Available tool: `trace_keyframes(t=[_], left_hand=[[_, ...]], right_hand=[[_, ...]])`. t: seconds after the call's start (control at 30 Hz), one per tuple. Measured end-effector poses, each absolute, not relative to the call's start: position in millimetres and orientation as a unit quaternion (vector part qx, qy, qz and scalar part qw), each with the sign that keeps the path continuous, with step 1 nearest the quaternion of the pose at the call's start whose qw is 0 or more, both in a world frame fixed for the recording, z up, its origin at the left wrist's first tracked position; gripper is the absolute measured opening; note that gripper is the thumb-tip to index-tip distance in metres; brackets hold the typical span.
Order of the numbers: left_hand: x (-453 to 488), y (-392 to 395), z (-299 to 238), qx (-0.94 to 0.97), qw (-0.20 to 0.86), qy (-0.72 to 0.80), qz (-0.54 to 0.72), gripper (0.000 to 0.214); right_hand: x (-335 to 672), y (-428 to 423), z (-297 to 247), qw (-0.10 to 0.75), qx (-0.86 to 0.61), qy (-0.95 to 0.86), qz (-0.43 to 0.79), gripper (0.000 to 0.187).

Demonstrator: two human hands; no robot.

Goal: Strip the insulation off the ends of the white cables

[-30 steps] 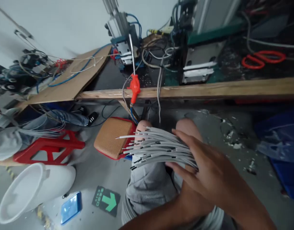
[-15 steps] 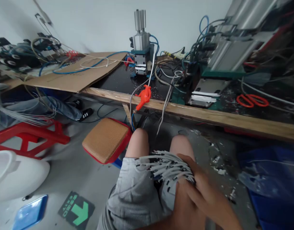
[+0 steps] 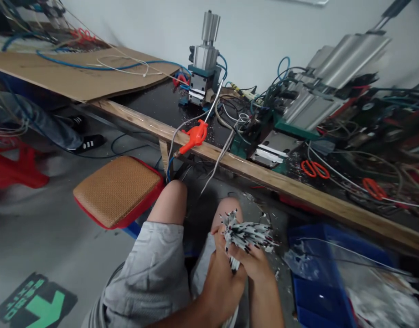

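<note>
A bundle of grey wires (image 3: pixel 245 233) with black-marked ends stands over my right knee, its ends pointing up toward the bench. My left hand (image 3: pixel 222 273) wraps round the bundle from the left and below. My right hand (image 3: pixel 255 264) closes on it from the right, fingers curled over the wires. Both hands meet in my lap, above my grey shorts.
A wooden-edged bench (image 3: pixel 264 175) runs ahead with small pneumatic machines (image 3: pixel 204 68), cables, an orange air blow gun (image 3: pixel 193 136) and red scissors (image 3: pixel 313 168). A padded red stool (image 3: pixel 118 191) sits at left. A blue crate (image 3: pixel 318 273) stands at right. Another person's shoe (image 3: pixel 86 143) shows at left.
My view has swung right and lifted. The wire bundle, earlier lying flat across my thighs under my right hand, is now gathered upright and gripped by both hands.
</note>
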State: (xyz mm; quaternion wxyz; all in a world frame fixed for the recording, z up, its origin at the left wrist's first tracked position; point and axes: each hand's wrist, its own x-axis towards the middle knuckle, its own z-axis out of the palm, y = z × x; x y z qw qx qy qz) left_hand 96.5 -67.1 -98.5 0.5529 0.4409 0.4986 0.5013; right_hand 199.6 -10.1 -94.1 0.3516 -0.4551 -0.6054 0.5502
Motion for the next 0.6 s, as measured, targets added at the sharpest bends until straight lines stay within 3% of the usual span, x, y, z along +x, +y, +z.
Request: trace_keyframes(t=[0.17, 0.47, 0.6], left_hand=[[98.3, -70.3, -112.4, 0.433, 0.548, 0.515, 0.496, 0.09], [94.8, -69.4, -105.6, 0.41, 0.57, 0.494, 0.513, 0.087], [93.0, -64.2, -94.6, 0.385, 0.575, 0.475, 0.543, 0.068]], right_hand=[[193.6, -10.6, -90.3, 0.359, -0.458, -0.584, 0.566, 0.064], [196.0, -8.0, -95.1, 0.355, -0.463, -0.614, 0.532, 0.055], [190.3, -6.2, -85.8, 0.36, -0.437, -0.648, 0.51, 0.051]])
